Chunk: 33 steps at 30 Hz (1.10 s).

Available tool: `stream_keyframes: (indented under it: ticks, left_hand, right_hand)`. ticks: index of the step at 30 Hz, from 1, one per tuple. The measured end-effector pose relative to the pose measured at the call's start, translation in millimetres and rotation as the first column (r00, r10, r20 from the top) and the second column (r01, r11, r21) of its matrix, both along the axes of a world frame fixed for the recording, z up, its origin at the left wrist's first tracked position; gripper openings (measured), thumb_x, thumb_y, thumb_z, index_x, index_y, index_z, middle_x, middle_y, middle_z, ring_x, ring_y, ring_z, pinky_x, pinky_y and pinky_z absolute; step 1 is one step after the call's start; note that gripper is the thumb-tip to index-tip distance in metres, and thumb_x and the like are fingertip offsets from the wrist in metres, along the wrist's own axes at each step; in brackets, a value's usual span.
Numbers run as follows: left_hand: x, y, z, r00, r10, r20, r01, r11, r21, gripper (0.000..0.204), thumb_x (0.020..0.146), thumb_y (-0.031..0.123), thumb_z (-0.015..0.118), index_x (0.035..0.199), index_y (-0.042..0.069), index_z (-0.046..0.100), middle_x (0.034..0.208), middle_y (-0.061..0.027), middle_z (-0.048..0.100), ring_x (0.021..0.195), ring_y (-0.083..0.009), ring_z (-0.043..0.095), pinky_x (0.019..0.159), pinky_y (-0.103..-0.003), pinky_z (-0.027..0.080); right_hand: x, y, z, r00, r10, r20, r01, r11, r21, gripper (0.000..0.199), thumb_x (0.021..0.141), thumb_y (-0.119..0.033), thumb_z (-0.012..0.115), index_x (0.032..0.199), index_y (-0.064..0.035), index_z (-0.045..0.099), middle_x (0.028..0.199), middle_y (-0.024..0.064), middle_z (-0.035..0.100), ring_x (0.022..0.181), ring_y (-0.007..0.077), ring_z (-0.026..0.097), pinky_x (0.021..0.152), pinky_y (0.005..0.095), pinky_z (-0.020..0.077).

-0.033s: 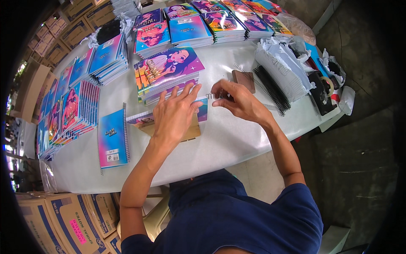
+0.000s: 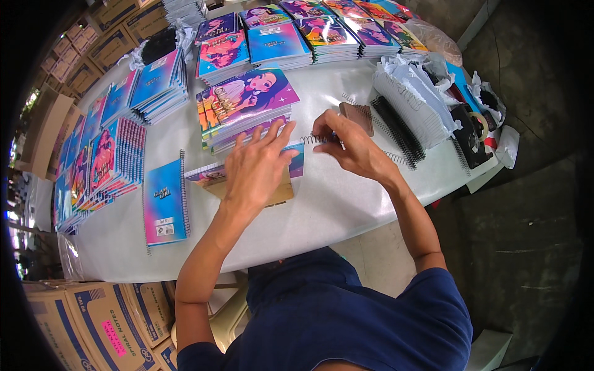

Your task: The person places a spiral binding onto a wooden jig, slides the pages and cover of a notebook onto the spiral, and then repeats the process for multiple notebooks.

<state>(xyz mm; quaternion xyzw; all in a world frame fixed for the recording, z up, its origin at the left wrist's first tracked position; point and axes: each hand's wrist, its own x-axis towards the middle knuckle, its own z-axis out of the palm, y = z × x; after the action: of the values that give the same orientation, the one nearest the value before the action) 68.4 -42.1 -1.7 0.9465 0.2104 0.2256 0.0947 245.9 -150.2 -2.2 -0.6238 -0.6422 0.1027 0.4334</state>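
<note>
I wear a dark navy short-sleeved shirt of plain cloth, with no print or marking that shows. Its sleeves end above my elbows, so both forearms are bare. My left hand point(image 2: 253, 170) and right hand point(image 2: 352, 148) carry no gloves, rings, watch or bands.

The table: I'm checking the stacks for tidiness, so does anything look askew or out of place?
One blue notebook lies alone near the table's front edge, apart from the stacks. Torn white wrapping is crumpled over the wire spirals at the right.
</note>
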Motion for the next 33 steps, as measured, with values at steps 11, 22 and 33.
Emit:
stream_keyframes:
  ticks: [11,22,33]
  left_hand:
    - [6,-1,5,0.956,-0.101,-0.277,0.11,0.994,0.016,0.06,0.087,0.043,0.059,0.131,0.003,0.049,0.132,-0.0221,0.051,0.105,-0.039,0.061,0.071,-0.048,0.054]
    - [3,1,12,0.959,-0.157,-0.234,0.164,0.986,0.01,0.071,0.086,0.046,0.059,0.145,0.016,0.033,0.135,-0.0155,0.052,0.106,-0.0371,0.061,0.077,-0.047,0.054]
    - [-12,6,0,0.997,0.053,-0.05,-0.058,0.994,-0.093,0.106,0.073,0.036,0.077,0.152,0.022,0.007,0.119,-0.0154,0.063,0.094,-0.0394,0.064,0.071,-0.046,0.051]
  right_hand:
    - [98,14,-35,0.946,0.059,0.318,0.11,0.865,-0.489,0.036,0.073,0.008,0.066,0.108,0.0003,0.061,0.102,0.0138,0.063,0.09,0.0266,0.062,0.079,0.0333,0.0503]
    - [165,18,-52,0.945,0.079,0.318,0.141,0.778,-0.613,0.073,0.062,-0.026,0.085,0.129,-0.0168,0.055,0.116,0.0143,0.06,0.111,0.032,0.054,0.096,0.0371,0.0427]
    - [61,60,16,0.83,0.481,-0.282,-0.557,0.695,-0.456,0.047,0.088,-0.04,0.063,0.106,0.0031,0.069,0.105,0.0166,0.066,0.098,0.0253,0.059,0.089,0.036,0.0438]
